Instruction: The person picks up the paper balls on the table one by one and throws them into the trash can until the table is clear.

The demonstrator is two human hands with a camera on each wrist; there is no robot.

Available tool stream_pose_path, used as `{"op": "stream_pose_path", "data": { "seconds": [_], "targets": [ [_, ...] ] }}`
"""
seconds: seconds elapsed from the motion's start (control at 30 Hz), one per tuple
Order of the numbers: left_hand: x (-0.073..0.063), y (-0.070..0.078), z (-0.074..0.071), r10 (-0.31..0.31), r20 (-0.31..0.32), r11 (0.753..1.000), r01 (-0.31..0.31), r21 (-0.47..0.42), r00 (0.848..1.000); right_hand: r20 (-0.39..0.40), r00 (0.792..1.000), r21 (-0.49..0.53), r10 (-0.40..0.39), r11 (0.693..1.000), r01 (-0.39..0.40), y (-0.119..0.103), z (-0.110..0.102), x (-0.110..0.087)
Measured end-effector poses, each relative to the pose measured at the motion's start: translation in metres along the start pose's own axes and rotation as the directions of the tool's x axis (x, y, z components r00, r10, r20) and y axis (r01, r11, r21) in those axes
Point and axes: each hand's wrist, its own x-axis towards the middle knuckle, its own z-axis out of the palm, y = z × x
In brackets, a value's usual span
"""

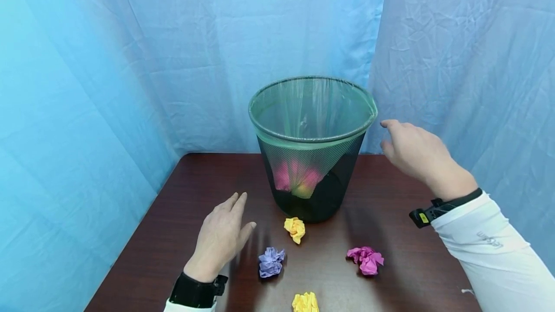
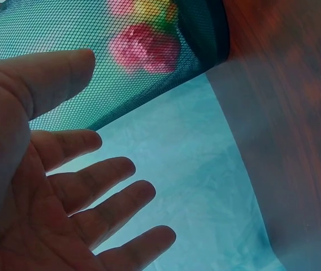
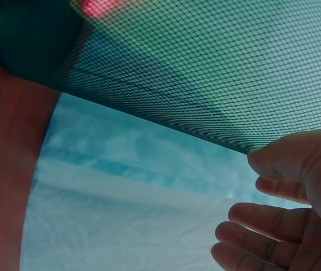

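A black mesh wastebasket (image 1: 351, 162) with a green plastic liner (image 1: 277, 110) over its rim stands at the back of the table. Through the mesh, crumpled pink paper (image 2: 143, 48) and some yellow paper (image 1: 303, 190) show inside. My right hand (image 1: 414, 150) is raised just right of the rim, its fingers relaxed and holding nothing. Lower down, my left hand (image 1: 221, 232) hovers left of the basket, fingers extended and palm bare in the left wrist view. Nearest to it lies a crumpled purple paper ball (image 1: 271, 262).
A yellow paper ball (image 1: 295, 229) lies at the basket's foot, another yellow one (image 1: 305, 302) near the front. To the right is a magenta paper ball (image 1: 366, 260). The dark wooden table (image 1: 208, 172) ends at blue curtains (image 1: 195, 61) behind and beside it.
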Motion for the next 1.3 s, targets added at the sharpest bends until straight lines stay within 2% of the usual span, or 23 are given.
{"op": "stream_pose_path", "data": {
  "seconds": [0.23, 0.5, 0.87, 1.3],
  "targets": [
    [-0.002, 0.003, 0.003, -0.018, 0.037, 1.000, 0.018, 0.000, 0.999, 0.018, 1.000, 0.013, 0.009, 1.000, -0.009, 0.002, 0.015, -0.003],
    [-0.005, 0.005, 0.007, -0.011, 0.039, 1.000, 0.011, 0.002, 0.999, 0.032, 0.999, 0.006, -0.007, 1.000, 0.007, 0.002, 0.030, -0.007],
    [-0.011, 0.007, 0.012, 0.001, 0.044, 1.000, -0.001, 0.000, 0.999, 0.023, 1.000, -0.009, -0.014, 1.000, 0.015, 0.001, 0.040, -0.011],
    [-0.017, 0.013, 0.023, 0.004, 0.102, 1.000, -0.005, 0.007, 0.995, 0.036, 0.999, -0.023, -0.008, 1.000, 0.009, -0.001, 0.048, -0.013]
  ]
}}
